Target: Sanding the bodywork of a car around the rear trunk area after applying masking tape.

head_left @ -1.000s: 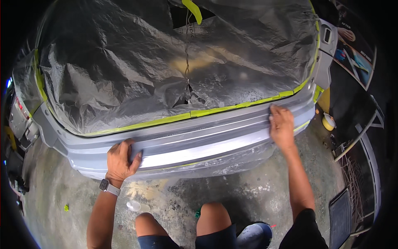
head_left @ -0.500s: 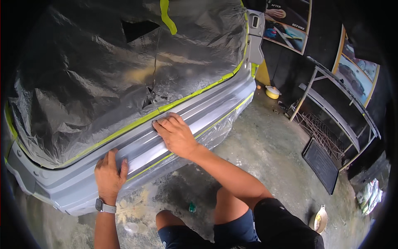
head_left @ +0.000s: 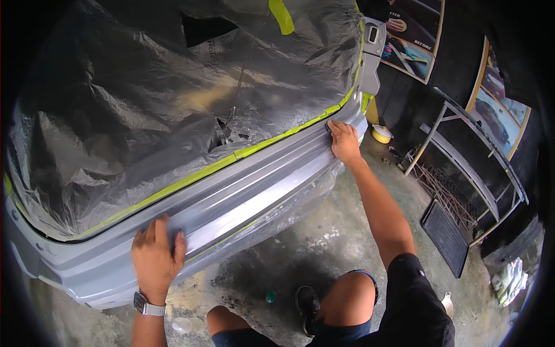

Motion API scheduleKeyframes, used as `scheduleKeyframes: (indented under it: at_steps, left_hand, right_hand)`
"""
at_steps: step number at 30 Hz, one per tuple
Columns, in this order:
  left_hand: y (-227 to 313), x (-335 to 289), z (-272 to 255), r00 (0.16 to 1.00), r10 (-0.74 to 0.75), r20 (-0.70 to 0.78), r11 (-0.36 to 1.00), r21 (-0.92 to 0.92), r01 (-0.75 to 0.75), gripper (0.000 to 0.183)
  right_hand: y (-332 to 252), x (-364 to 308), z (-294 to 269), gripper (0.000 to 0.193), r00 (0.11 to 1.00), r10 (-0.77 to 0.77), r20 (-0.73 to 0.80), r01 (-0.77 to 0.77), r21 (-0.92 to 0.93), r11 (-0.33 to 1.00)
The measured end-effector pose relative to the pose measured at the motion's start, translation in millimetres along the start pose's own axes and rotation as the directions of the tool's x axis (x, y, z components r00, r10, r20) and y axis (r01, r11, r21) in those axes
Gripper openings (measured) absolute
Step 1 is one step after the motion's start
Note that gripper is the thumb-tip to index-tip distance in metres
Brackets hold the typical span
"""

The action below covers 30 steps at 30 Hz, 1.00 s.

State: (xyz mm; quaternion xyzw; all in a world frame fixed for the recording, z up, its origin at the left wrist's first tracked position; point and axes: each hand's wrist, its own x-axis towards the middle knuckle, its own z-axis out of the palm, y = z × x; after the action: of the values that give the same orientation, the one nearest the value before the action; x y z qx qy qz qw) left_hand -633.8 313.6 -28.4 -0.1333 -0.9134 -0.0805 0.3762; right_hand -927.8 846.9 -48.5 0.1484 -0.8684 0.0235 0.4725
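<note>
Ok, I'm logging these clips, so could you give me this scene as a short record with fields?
left hand: on the gray bumper, toward its left end
left wrist: smartwatch, pale band
right hand: near the bumper's right end; dark item at fingertips, kind unclear
covering: crumpled plastic sheeting above the bumper
edging: yellow-green masking tape
background: yellow pot

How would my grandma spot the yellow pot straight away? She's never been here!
Find the long grey bumper and follow it rightward past the right hand. Beyond its end, on the floor, sits the pot. Unlike the rack of thin bars beside it, it's round and yellow with a pale top.
</note>
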Motion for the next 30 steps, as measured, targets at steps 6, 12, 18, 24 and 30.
scheduleKeyframes:
  at_steps: [6, 12, 18, 24, 30]
  left_hand:
    - [2.1, 4.5, 2.5, 0.999, -0.017, 0.047, 1.000, -0.018, 0.018, 0.037]
    - [-1.8, 0.7, 2.9, 0.997, -0.043, 0.062, 0.999, -0.011, 0.044, 0.036]
    - [-0.8, -1.5, -1.6, 0.999, -0.030, 0.027, 0.999, -0.012, 0.030, 0.036]
    - [-2.2, -1.5, -0.8, 0.999, -0.033, 0.033, 0.999, -0.036, 0.034, 0.038]
    - [0.4, 2.2, 1.9, 0.999, -0.025, 0.027, 0.999, -0.046, 0.026, 0.038]
  right_hand:
    - [-142.6, -17.4, -46.7, 0.048, 0.975, -0.166, -0.148, 0.207, 0.331, 0.920]
    - [-299.7, -19.0, -92.8, 0.054, 0.937, -0.328, -0.119, 0.338, 0.544, 0.768]
    - [-168.1, -12.9, -71.4, 0.052, 0.956, -0.293, -0.036, 0.283, 0.389, 0.877]
    - [-79.9, -14.8, -43.6, 0.042, 0.992, -0.061, 0.107, 0.040, 0.190, 0.981]
    - [-259.3, -25.5, -88.8, 0.049, 0.967, -0.247, -0.059, 0.242, 0.499, 0.832]
